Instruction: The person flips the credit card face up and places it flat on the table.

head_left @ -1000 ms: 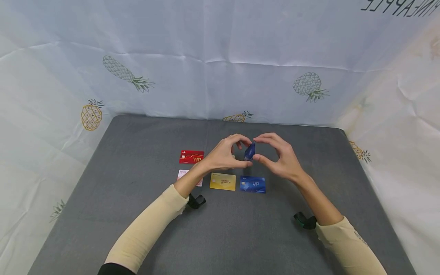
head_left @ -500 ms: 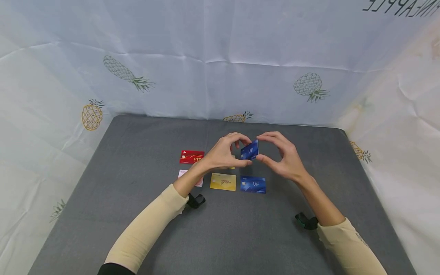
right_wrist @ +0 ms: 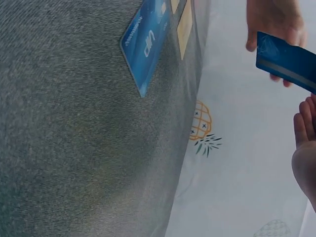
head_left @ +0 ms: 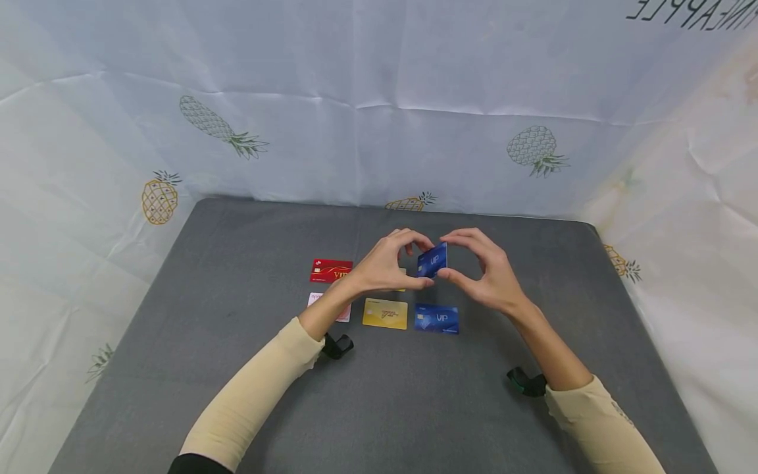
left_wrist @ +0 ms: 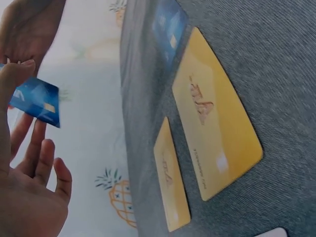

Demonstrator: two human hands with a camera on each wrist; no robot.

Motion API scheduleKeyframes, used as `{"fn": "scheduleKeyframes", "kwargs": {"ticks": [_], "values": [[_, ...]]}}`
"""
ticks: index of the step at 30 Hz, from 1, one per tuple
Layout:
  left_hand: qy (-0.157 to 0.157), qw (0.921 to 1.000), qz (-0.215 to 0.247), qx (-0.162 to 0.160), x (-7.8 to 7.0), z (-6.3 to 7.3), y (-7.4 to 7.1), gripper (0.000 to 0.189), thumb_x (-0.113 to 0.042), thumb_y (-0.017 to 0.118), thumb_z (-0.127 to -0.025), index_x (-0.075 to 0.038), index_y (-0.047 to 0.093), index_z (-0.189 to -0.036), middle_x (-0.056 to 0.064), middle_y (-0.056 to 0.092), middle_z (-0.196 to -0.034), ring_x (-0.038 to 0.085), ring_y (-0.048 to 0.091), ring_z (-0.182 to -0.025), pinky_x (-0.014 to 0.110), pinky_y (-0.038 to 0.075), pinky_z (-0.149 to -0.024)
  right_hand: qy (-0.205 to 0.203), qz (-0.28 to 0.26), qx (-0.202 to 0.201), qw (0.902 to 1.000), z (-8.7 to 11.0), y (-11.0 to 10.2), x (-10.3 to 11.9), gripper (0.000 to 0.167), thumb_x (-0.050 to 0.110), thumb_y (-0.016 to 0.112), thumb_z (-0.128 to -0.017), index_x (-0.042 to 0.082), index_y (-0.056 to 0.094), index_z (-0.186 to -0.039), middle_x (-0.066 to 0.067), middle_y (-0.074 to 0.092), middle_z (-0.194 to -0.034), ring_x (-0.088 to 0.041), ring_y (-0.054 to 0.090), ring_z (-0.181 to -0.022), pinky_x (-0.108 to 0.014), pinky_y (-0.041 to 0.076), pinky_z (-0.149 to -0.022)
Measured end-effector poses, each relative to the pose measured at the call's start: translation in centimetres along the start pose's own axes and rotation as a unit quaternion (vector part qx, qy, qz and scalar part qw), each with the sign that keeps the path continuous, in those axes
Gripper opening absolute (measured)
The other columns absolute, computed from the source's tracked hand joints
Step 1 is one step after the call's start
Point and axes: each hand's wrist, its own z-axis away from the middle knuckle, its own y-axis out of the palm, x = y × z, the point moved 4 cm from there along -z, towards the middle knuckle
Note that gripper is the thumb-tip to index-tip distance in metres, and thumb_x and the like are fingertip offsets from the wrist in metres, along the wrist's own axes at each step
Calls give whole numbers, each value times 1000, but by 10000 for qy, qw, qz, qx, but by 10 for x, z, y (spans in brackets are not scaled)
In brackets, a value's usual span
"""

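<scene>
In the head view a blue VIP card [head_left: 431, 261] stands tilted above the table between both hands. My right hand [head_left: 488, 273] pinches its right end with index finger and thumb. My left hand [head_left: 385, 263] has fingertips at the long edges; it appears to pinch them too, though the exact contact is hard to tell. A chip shows on the card's front [left_wrist: 42, 101]; its striped back [right_wrist: 281, 61] faces the right wrist camera. Below lie a second blue VIP card [head_left: 436, 318] and a yellow card [head_left: 385, 314]. Another yellow card [left_wrist: 172, 177] is mostly hidden behind my left hand.
A red VIP card [head_left: 329, 270] and a pink-white card [head_left: 314, 299], partly covered by my left wrist, lie on the left. The grey tabletop [head_left: 426, 408] ends at a white pineapple-print cloth [head_left: 355, 151] behind and at both sides.
The held blue card has turned from nearly edge-on to show more of its front, opening most by half a second ago. Both hands have barely shifted.
</scene>
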Motion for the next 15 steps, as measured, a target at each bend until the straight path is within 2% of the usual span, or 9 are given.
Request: {"fn": "scheduleKeyframes", "kwargs": {"ticks": [6, 10, 15], "values": [[-25, 10000, -72, -6, 3, 1, -1, 59, -24, 91, -84, -7, 66, -135, 11, 70, -131, 42, 59, -114, 58, 50, -102, -90, -313, -77, 9994, 0, -1, 0, 54, -8, 86, -83, -4, 70, -134, -20, 67, -133, -8, 59, -128, -17, 46, -115], [-17, 10000, -90, -2, 2, 1, -1, 58, -24, 91, -84, -7, 67, -134, 11, 71, -131, 40, 57, -112, 58, 50, -102, -39, -330, -90, 9994, 2, -2, -1, 56, -9, 86, -82, -6, 69, -135, -20, 67, -134, -7, 58, -129, -17, 46, -117], [-12, 9999, -143, -25, 0, 2, -2, 58, -25, 91, -84, -7, 68, -134, 11, 71, -131, 33, 56, -109, 55, 51, -100, -17, -306, -94, 9995, 2, -3, -2, 62, -7, 86, -81, -1, 68, -140, -21, 65, -138, -8, 57, -133, -15, 42, -119]]}}
